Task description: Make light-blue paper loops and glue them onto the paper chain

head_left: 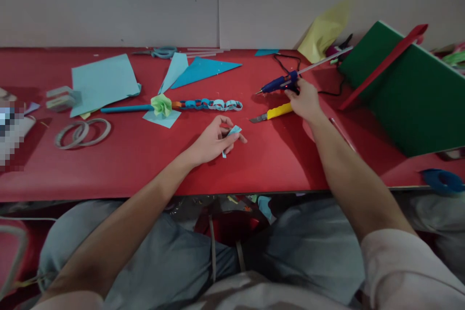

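Observation:
Between the thumb and fingers of my left hand (214,141) is a small light-blue paper strip (234,130), partly hidden by the fingers. My right hand (305,99) has its fingers at the handle of a dark blue hot glue gun (279,83), whose nozzle points left and whose glue stick juts out behind. Just below the gun, a yellow utility knife (279,111) lies with its blade out, its rear end behind my right hand. A paper chain (210,104) of blue and pale links runs from a blue stick (127,109) with a green paper flower (161,105).
Light-blue paper sheets (103,82), a blue paper triangle (203,71) and scissors (164,52) lie toward the wall. Tape rolls (96,131) rest at left. A green board (414,92) with a red strip stands at right. A blue tape roll (443,181) sits at the front edge.

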`<state>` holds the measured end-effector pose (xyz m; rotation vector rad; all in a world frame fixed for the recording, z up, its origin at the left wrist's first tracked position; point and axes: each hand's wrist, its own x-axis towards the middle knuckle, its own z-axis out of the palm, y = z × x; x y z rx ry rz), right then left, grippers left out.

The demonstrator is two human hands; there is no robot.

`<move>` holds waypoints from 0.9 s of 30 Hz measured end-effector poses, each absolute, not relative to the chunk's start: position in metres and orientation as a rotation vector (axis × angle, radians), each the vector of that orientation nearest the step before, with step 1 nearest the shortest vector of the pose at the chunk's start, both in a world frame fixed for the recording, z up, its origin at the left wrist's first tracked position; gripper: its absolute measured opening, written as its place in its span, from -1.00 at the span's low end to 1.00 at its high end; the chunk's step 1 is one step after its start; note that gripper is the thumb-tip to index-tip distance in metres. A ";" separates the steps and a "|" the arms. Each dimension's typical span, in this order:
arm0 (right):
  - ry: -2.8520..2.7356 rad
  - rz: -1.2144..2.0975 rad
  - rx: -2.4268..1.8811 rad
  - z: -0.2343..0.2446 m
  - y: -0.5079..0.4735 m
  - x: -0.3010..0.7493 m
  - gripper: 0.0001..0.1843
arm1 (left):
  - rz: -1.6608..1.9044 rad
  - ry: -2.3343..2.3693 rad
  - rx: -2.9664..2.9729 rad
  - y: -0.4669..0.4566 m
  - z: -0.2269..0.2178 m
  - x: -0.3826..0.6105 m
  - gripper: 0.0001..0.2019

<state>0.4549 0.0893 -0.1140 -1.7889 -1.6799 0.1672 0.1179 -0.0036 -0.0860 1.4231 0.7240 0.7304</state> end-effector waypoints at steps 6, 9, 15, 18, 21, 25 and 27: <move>-1.429 -0.145 -1.814 -0.066 0.024 0.425 -0.67 | 0.741 0.741 1.407 0.000 -0.089 0.121 -0.61; -1.840 0.467 -1.367 -0.063 0.003 0.394 -0.82 | 0.781 0.728 1.422 0.000 -0.088 0.124 -0.60; -1.507 1.382 -1.251 -0.085 0.008 0.345 -0.77 | 0.849 0.791 1.423 0.005 -0.087 0.128 -0.68; -1.367 1.469 -1.186 -0.089 0.010 0.335 -0.72 | 0.866 0.832 1.412 0.008 -0.089 0.130 -0.72; -1.239 1.533 -1.126 -0.092 0.009 0.329 -0.69 | 0.857 0.870 1.431 0.011 -0.092 0.132 -0.77; -1.139 1.586 -1.070 -0.093 0.006 0.323 -0.63 | 0.858 0.874 1.439 0.012 -0.094 0.131 -0.78; -1.122 1.591 -1.046 -0.093 0.005 0.321 -0.61 | 0.856 0.870 1.432 0.011 -0.095 0.131 -0.76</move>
